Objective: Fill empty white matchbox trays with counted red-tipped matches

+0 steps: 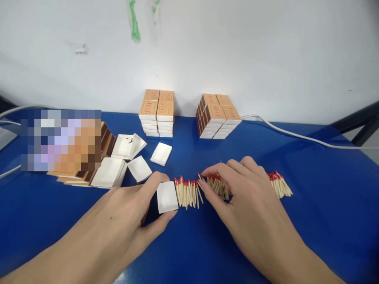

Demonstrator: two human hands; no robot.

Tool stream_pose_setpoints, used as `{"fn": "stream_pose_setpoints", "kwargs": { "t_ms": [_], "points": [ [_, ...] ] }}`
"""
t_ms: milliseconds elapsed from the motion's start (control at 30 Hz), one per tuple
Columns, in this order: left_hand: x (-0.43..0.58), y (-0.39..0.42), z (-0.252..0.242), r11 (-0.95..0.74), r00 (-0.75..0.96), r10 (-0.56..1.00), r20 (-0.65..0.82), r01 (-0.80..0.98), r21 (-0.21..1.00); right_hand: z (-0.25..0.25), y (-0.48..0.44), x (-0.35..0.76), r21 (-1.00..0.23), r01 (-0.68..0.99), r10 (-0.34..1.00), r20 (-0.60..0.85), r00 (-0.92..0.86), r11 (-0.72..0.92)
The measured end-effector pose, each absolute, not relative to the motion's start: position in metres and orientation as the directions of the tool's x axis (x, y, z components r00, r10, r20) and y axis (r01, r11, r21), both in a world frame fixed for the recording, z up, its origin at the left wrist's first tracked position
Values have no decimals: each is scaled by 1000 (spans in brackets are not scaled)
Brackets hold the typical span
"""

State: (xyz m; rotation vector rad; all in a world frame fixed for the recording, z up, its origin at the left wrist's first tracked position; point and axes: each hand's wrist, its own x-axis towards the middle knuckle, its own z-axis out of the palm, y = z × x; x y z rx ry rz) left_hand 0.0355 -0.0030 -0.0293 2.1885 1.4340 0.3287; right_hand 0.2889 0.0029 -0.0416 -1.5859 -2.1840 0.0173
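Observation:
Between the thumb and fingers of my left hand (127, 213) is a white matchbox tray (167, 197), its open side up and nothing in it. Against its right edge lies a row of red-tipped matches (188, 193) on the blue table. My right hand (239, 189) reaches over the row, its thumb and index finger pinched near the match heads on a single match (199, 176). More matches (280, 184) show to the right of that hand, and its palm hides part of the row.
Two stacks of matchboxes (156, 114) (218, 117) stand by the white wall (266, 59). Several loose white trays (139, 169) and flat orange sleeves (77, 179) lie at the left, partly behind a blurred patch. A white cable (293, 136) crosses the blue table (319, 221) at the right.

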Motion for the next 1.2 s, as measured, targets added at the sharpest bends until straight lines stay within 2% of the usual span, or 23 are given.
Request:
{"fn": "stream_pose_setpoints", "kwargs": {
  "t_ms": [200, 467, 667, 867, 1200],
  "points": [
    [37, -1, -27, -348, 431, 901, -39, 775, 527, -42, 4, 291, -227, 913, 909, 330, -255, 339],
    [35, -3, -31, -357, 434, 901, -24, 771, 527, -44, 3, 287, -240, 905, 902, 344, -260, 352],
    [37, -2, -28, -351, 428, 903, -28, 776, 524, -43, 1, 286, -296, 890, 911, 331, -246, 348],
    [37, -2, -28, -339, 428, 902, -52, 779, 528, -41, 1, 286, -381, 865, 936, 257, -239, 326],
    [36, -1, -29, -345, 435, 899, -51, 776, 527, -22, 4, 304, -415, 854, 946, 211, -246, 315]
  ]
}}
